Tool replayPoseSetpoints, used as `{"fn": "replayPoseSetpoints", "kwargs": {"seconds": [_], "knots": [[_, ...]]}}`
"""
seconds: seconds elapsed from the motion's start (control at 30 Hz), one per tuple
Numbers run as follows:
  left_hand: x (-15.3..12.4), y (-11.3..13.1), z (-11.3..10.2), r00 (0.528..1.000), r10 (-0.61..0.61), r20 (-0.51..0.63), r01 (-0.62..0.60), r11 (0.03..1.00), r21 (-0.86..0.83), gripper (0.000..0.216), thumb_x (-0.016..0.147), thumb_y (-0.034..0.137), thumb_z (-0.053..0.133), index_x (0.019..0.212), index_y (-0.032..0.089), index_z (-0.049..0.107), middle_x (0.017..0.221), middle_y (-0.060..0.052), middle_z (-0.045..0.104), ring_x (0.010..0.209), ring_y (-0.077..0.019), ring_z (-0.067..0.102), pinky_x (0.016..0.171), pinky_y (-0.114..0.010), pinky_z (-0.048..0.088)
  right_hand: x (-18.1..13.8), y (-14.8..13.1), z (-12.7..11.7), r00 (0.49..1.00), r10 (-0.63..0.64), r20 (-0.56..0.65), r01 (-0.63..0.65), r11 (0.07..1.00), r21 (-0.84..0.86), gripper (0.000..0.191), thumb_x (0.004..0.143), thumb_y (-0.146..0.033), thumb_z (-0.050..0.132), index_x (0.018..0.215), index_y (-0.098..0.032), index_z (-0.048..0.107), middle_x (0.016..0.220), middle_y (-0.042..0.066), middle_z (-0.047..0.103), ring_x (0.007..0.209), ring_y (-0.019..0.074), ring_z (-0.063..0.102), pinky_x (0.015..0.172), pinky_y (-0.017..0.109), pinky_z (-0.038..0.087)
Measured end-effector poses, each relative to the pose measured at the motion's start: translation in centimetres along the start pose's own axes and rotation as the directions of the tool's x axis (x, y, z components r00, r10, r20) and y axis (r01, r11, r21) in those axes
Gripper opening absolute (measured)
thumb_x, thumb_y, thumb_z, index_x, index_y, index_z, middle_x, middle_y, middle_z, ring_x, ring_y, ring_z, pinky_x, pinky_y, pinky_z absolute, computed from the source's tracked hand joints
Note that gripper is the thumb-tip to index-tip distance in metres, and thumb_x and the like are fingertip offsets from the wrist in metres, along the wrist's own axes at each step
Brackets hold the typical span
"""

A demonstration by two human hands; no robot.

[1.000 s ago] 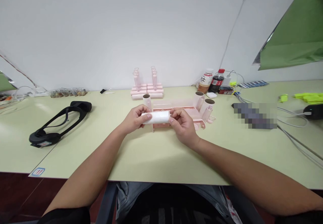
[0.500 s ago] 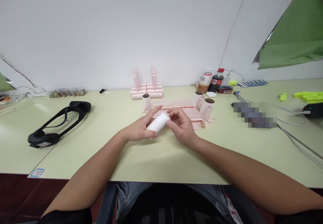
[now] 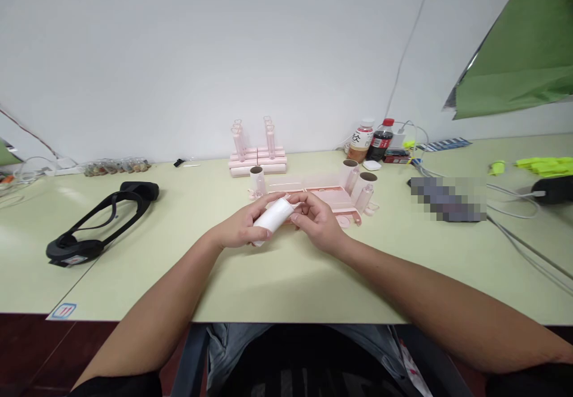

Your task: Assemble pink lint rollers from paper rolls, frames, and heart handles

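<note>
A white lint-roller refill roll (image 3: 274, 218) lies tilted in my left hand (image 3: 239, 225), its upper end pointing away to the right. My left fingers and thumb are wrapped round it. At the upper end, the bent fingers and thumb of my right hand (image 3: 317, 222) pinch at the roll's edge; what lies between those fingertips is too small to make out. Just behind my hands is an opened pink plastic case (image 3: 333, 199), partly hidden by them. A roll with a brown core (image 3: 256, 176) stands upright left of the case, beside a clear pink handle piece (image 3: 260, 186).
Two more upright rolls (image 3: 367, 183) stand by the case's right end. Stacked pink cases (image 3: 258, 170) with upright handles sit against the wall. A black headset (image 3: 102, 224) lies left. Bottles (image 3: 380, 140), cables (image 3: 514, 206) and a blurred dark object (image 3: 447, 201) occupy the right.
Both hands and the roll have shifted slightly left in view, as has the whole scene. My left fingers now curl closer round the roll, and my right fingertips stay at its upper end.
</note>
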State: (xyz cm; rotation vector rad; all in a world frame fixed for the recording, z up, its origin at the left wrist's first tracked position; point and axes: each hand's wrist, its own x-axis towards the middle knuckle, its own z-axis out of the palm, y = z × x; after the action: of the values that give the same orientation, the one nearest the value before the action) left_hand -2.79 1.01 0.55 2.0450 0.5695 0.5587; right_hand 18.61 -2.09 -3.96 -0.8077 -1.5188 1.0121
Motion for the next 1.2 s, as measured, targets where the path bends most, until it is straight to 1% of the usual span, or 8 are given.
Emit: {"fn": "replayPoseSetpoints", "kwargs": {"seconds": [0.23, 0.33, 0.43, 0.57, 0.7, 0.83, 1.07, 1.2], "knots": [[-0.1, 0.2, -0.1, 0.999, -0.044, 0.019, 0.046, 0.989, -0.141, 0.077, 0.070, 0.032, 0.063, 0.142, 0.027, 0.038, 0.130, -0.010, 0.052, 0.100, -0.0267, 0.055, 0.076, -0.033, 0.046, -0.3, -0.4, 0.4, 0.997, -0.083, -0.004, 0.082, 0.990, -0.116, 0.024, 0.079, -0.023, 0.060, 0.102, -0.023, 0.056, 0.099, 0.004, 0.058, 0.073, 0.0139, 0.054, 0.062, 0.028, 0.046], [-0.3, -0.1, -0.3, 0.996, -0.079, -0.037, 0.068, 0.970, -0.235, 0.081, 0.068, 0.031, 0.064, 0.143, 0.027, 0.033, 0.104, -0.007, 0.060, 0.076, -0.0182, 0.057, 0.062, -0.027, 0.044, -0.1, -0.4, 0.0, 0.984, -0.169, -0.049, 0.145, 0.937, -0.319, 0.024, 0.080, -0.017, 0.055, 0.103, -0.022, 0.056, 0.099, 0.005, 0.059, 0.073, 0.0150, 0.055, 0.064, 0.029, 0.045], [-0.4, -0.4, -0.6, 0.990, -0.090, -0.112, 0.046, 0.935, -0.352, 0.085, 0.067, 0.032, 0.064, 0.143, 0.029, 0.027, 0.086, -0.002, 0.059, 0.061, -0.0144, 0.054, 0.047, -0.021, 0.039, 0.3, -0.5, -0.6, 0.979, -0.204, 0.028, 0.182, 0.793, -0.581, 0.022, 0.080, -0.011, 0.051, 0.099, -0.020, 0.057, 0.098, 0.007, 0.062, 0.078, 0.0182, 0.055, 0.070, 0.032, 0.045], [-0.4, -0.3, -0.9, 0.978, -0.064, -0.199, -0.042, 0.874, -0.484, 0.089, 0.063, 0.034, 0.067, 0.140, 0.031, 0.024, 0.082, -0.001, 0.057, 0.061, -0.0159, 0.058, 0.038, -0.017, 0.037, 0.5, -0.9, -0.7, 0.973, -0.096, 0.212, 0.229, 0.548, -0.805, 0.022, 0.082, -0.013, 0.050, 0.101, -0.016, 0.061, 0.103, 0.011, 0.066, 0.096, 0.0261, 0.052, 0.084, 0.039, 0.040], [-0.3, 0.2, -0.9, 0.975, -0.040, -0.217, -0.087, 0.834, -0.545, 0.088, 0.061, 0.035, 0.069, 0.136, 0.030, 0.023, 0.076, 0.001, 0.056, 0.055, -0.0147, 0.057, 0.033, -0.016, 0.037, 0.3, -1.2, -0.2, 0.958, 0.052, 0.281, 0.236, 0.409, -0.881, 0.021, 0.085, -0.019, 0.052, 0.102, -0.017, 0.063, 0.104, 0.011, 0.066, 0.097, 0.0276, 0.050, 0.083, 0.040, 0.035], [-0.2, 0.6, -0.8, 0.978, -0.018, -0.206, -0.102, 0.824, -0.557, 0.087, 0.063, 0.037, 0.069, 0.136, 0.029, 0.021, 0.072, 0.002, 0.056, 0.047, -0.0117, 0.053, 0.031, -0.015, 0.036, 0.1, -1.3, 0.1, 0.938, 0.119, 0.326, 0.267, 0.351, -0.898, 0.021, 0.086, -0.019, 0.053, 0.103, -0.017, 0.064, 0.103, 0.011, 0.065, 0.097, 0.0274, 0.049, 0.080, 0.038, 0.034], [0.0, 0.2, -0.7, 0.958, -0.040, -0.283, -0.130, 0.820, -0.557, 0.085, 0.063, 0.040, 0.069, 0.135, 0.029, 0.025, 0.074, 0.002, 0.057, 0.050, -0.0121, 0.055, 0.031, -0.015, 0.034, -0.5, -1.4, 0.8, 0.894, 0.203, 0.400, 0.333, 0.295, -0.896, 0.016, 0.088, -0.017, 0.050, 0.098, -0.017, 0.063, 0.095, 0.012, 0.062, 0.090, 0.0266, 0.051, 0.074, 0.035, 0.035], [0.0, -0.1, -0.7, 0.958, -0.049, -0.284, -0.119, 0.831, -0.544, 0.084, 0.065, 0.039, 0.066, 0.137, 0.030, 0.023, 0.072, 0.002, 0.059, 0.040, -0.0094, 0.050, 0.030, -0.015, 0.032, -1.1, -2.1, 1.2, 0.887, 0.282, 0.366, 0.277, 0.308, -0.910, 0.017, 0.087, -0.021, 0.052, 0.101, -0.018, 0.062, 0.093, 0.012, 0.063, 0.087, 0.0275, 0.055, 0.064, 0.033, 0.033]]}}
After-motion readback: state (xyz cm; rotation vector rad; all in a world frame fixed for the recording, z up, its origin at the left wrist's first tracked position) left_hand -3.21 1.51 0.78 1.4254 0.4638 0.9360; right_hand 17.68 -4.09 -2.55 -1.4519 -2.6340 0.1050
